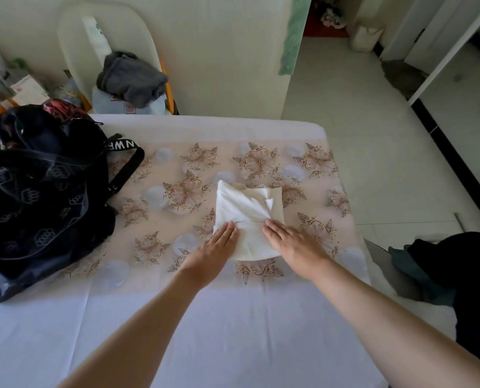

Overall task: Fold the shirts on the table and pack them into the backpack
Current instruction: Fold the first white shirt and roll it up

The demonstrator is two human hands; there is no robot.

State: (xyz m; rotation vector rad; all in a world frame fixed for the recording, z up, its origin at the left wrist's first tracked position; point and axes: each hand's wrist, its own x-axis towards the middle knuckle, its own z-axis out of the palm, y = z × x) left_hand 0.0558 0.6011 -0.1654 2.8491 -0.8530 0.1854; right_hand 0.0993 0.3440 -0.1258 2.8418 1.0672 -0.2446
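A white shirt [246,211] lies folded into a small rectangle in the middle of the table [233,317], on the flowered part of the cloth. My left hand [215,246] rests flat on its near left edge with straight fingers. My right hand [289,242] lies flat on its near right part, fingers straight and together. A black backpack [40,191] with white lettering on its straps stands at the table's left side, a red and black patterned cloth [58,106] showing at its top.
A grey garment [131,79] is heaped on a box behind the table's far edge, against a cream chair back [73,46]. Dark clothing [443,261] lies beyond the table's right edge. A tiled floor stretches away at the right.
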